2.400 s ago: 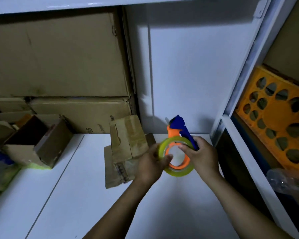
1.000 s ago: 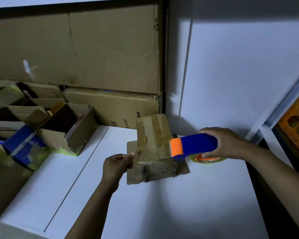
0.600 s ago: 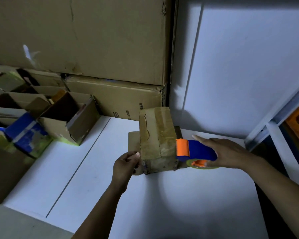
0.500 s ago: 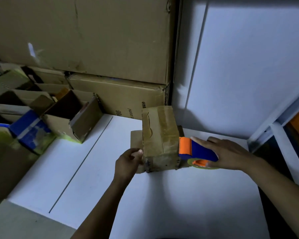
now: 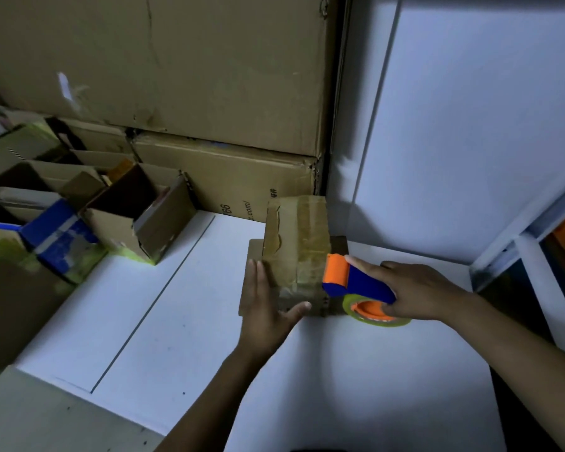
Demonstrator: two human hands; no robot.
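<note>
The left hand (image 5: 265, 308) lies flat, fingers straight, against the left face of the small cardboard box (image 5: 296, 236), likely bracing it. The right hand (image 5: 418, 291) curls round the blue plastic handle of the tape dispenser (image 5: 356, 283), its orange head pressed to the box's right face. The box, matte brown under glossy tape bands, stands near the white shelf's (image 5: 340, 386) back edge.

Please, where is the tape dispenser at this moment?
In the head view the tape dispenser is right of centre, gripped by the right hand, with its orange end against the right side of the small cardboard box that the left hand presses.
</note>
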